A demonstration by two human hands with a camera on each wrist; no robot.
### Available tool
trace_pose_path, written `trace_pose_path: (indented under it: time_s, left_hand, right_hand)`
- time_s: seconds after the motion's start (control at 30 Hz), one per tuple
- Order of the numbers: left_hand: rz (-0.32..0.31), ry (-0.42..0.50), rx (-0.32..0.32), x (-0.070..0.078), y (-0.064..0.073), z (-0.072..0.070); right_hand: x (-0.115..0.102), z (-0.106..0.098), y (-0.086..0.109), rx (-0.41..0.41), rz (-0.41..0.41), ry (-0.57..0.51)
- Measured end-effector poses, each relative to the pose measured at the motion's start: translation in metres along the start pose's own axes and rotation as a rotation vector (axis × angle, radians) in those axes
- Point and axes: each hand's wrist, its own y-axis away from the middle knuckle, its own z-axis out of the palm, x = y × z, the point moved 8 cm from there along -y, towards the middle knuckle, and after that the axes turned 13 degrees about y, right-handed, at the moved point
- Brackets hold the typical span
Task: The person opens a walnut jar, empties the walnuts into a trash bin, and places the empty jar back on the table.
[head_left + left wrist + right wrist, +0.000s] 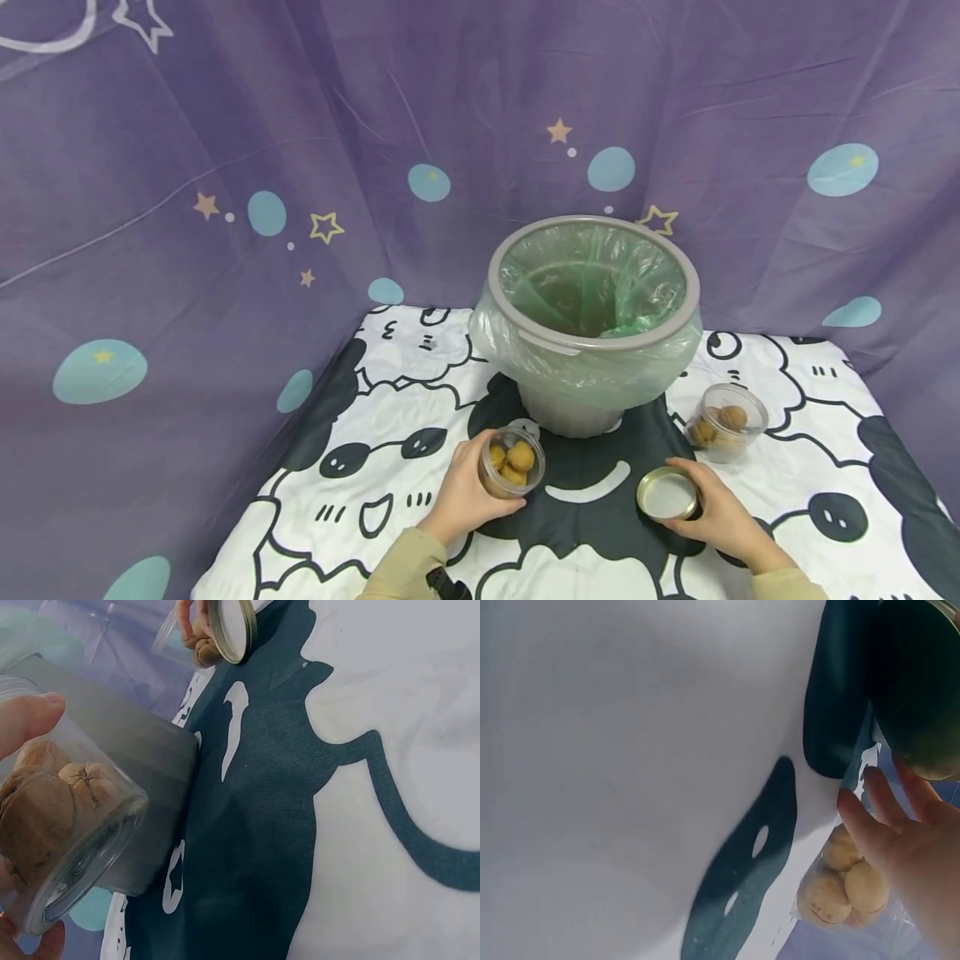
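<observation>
My left hand point(459, 492) grips a clear, lidless jar point(90, 862) around its side. Several walnuts point(90, 784) lie in it, and the jar is held just in front of the bin. My right hand point(716, 518) pinches a round gold-rimmed lid point(667, 497) by its edge, its pale inner face up. From the right wrist view the lid's dark green outer face point(919, 690) shows. Beyond the right hand stands a second clear jar point(756, 419) with walnuts point(847, 889) inside. Whether that jar has a lid, I cannot tell.
A grey bin point(566, 410) lined with a green plastic bag point(645, 367) stands at the back middle. The surface is covered by a black-and-white cartoon cloth point(420, 408). Behind it hangs a purple curtain point(480, 100) with stars and blue spots.
</observation>
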Motion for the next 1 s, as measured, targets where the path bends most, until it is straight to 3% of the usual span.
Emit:
trace_pose_path:
  time_s: [0.6, 0.83, 1.0]
  left_hand:
    - [-0.009, 0.008, 0.012, -0.001, -0.001, -0.004]
    - [-0.017, 0.0, 0.02, -0.004, 0.0, -0.005]
    - [-0.019, -0.01, 0.02, -0.005, 0.0, -0.005]
  right_hand:
    - [0.003, 0.005, 0.004, -0.034, -0.017, 0.101]
    - [0.006, 0.01, 0.005, -0.112, 0.032, 0.121]
    - [0.007, 0.011, 0.005, -0.125, 0.035, 0.128]
